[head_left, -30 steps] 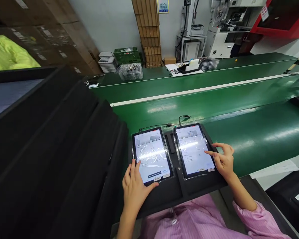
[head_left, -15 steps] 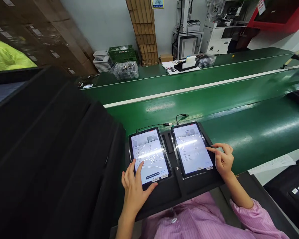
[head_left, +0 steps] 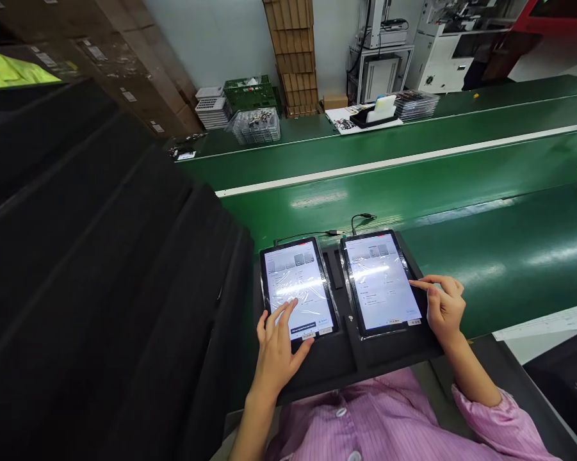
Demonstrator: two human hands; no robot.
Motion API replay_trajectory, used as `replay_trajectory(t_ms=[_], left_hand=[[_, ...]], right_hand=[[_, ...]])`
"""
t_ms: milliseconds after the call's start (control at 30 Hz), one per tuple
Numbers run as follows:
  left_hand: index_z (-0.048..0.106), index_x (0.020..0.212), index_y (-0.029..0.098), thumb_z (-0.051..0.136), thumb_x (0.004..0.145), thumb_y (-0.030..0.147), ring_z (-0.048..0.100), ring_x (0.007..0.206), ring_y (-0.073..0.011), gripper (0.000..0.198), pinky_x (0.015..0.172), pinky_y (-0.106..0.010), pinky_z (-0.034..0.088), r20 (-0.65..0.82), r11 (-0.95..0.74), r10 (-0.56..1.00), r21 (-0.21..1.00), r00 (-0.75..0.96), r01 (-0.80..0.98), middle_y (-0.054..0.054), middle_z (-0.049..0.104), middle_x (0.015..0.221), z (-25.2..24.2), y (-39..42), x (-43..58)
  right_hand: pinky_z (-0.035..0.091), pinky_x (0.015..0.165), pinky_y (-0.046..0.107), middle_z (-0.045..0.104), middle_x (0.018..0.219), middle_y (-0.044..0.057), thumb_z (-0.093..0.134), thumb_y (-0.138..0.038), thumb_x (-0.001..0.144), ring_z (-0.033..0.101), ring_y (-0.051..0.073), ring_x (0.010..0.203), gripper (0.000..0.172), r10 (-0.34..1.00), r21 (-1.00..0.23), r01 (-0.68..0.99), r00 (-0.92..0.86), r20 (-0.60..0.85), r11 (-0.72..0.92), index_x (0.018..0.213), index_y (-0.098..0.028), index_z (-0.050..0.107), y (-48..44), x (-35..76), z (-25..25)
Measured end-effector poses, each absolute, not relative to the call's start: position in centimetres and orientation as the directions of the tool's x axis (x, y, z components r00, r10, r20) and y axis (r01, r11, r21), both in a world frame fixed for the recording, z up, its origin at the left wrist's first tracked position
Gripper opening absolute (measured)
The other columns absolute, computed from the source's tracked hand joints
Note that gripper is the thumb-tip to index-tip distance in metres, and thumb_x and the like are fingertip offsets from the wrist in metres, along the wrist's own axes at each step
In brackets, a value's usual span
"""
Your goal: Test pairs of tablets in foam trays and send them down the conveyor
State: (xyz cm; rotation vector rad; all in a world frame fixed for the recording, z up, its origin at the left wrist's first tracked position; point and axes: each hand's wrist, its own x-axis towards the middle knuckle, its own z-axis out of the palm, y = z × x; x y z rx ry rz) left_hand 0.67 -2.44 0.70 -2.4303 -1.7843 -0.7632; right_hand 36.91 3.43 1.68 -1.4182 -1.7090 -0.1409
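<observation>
Two tablets with lit white screens lie side by side in a black foam tray (head_left: 317,378). Both have clear film over the front and small labels at the lower edge. Over the lower part of the left tablet (head_left: 295,275) is my left hand (head_left: 276,352), fingers spread, with the index fingertip at the screen. At the right border of the right tablet (head_left: 381,282), my right hand (head_left: 446,307) points with its index finger stretched out and the other fingers curled. Neither hand grips anything. A short black cable (head_left: 307,235) runs from the left tablet's top, and another cable (head_left: 354,222) from the right one's.
A tall stack of black foam trays (head_left: 139,288) rises close at my left. Beyond the tablets runs a green conveyor bench (head_left: 485,243) with a white rail (head_left: 365,165). Clear plastic trays (head_left: 257,126) and a green crate (head_left: 250,95) stand at the back.
My left hand has shifted up and right over the left screen, its index fingertip now higher. My right hand keeps its pointing pose by the right tablet. The camera view has shifted slightly.
</observation>
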Motion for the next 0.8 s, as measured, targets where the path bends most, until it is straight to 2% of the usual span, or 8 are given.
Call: replay_trajectory(t_ms=[200, 333, 467, 633, 800], left_hand=[[0.020, 0.154, 0.016, 0.045, 0.096, 0.051, 0.051, 0.129, -0.0281, 0.072, 0.118, -0.051, 0.022, 0.374, -0.356, 0.894, 0.261, 0.246, 0.897, -0.015, 0.058, 0.141, 0.61, -2.57, 0.62], [0.018, 0.154, 0.017, 0.045, 0.095, 0.054, 0.051, 0.130, -0.0285, 0.074, 0.118, -0.051, 0.020, 0.354, -0.372, 0.894, 0.246, 0.275, 0.895, -0.015, 0.059, 0.140, 0.84, -2.63, 0.85], [0.020, 0.153, 0.015, 0.045, 0.096, 0.055, 0.051, 0.128, -0.0285, 0.074, 0.118, -0.051, 0.019, 0.403, -0.403, 0.868, 0.225, 0.292, 0.887, -0.016, 0.060, 0.139, 0.95, -2.62, 0.96], [0.023, 0.152, 0.016, 0.039, 0.098, 0.055, 0.054, 0.125, -0.0285, 0.069, 0.115, -0.052, 0.025, 0.470, -0.360, 0.858, 0.265, 0.206, 0.894, -0.016, 0.063, 0.135, 0.96, -2.49, 0.89], [0.029, 0.150, 0.017, 0.044, 0.099, 0.044, 0.058, 0.121, -0.0266, 0.059, 0.109, -0.048, 0.034, 0.516, -0.310, 0.847, 0.285, 0.127, 0.907, -0.015, 0.065, 0.131, 1.02, -2.46, 0.89]], right_hand=[[0.036, 0.085, 0.039, 0.066, 0.082, 0.005, 0.038, -0.026, 0.099, 0.061, 0.018, 0.078, 0.042, 0.701, -0.423, 0.818, 0.034, 0.712, 0.390, 0.088, -0.023, 0.078, 3.42, 36.99, 1.63], [0.038, 0.086, 0.040, 0.066, 0.081, 0.005, 0.035, -0.029, 0.100, 0.061, 0.018, 0.078, 0.046, 0.727, -0.425, 0.833, 0.041, 0.686, 0.354, 0.087, -0.024, 0.079, 3.41, 37.08, 1.50], [0.038, 0.085, 0.040, 0.066, 0.081, 0.005, 0.035, -0.028, 0.101, 0.062, 0.018, 0.077, 0.045, 0.708, -0.403, 0.835, 0.023, 0.705, 0.374, 0.087, -0.023, 0.078, 3.49, 37.08, 1.50], [0.037, 0.083, 0.039, 0.067, 0.082, 0.004, 0.038, -0.024, 0.101, 0.062, 0.017, 0.076, 0.041, 0.661, -0.373, 0.824, -0.002, 0.750, 0.425, 0.088, -0.022, 0.077, 3.61, 36.93, 1.65], [0.038, 0.082, 0.039, 0.068, 0.081, 0.004, 0.037, -0.026, 0.101, 0.063, 0.018, 0.075, 0.042, 0.687, -0.396, 0.825, 0.013, 0.727, 0.403, 0.087, -0.022, 0.077, 3.43, 36.90, 1.71]])
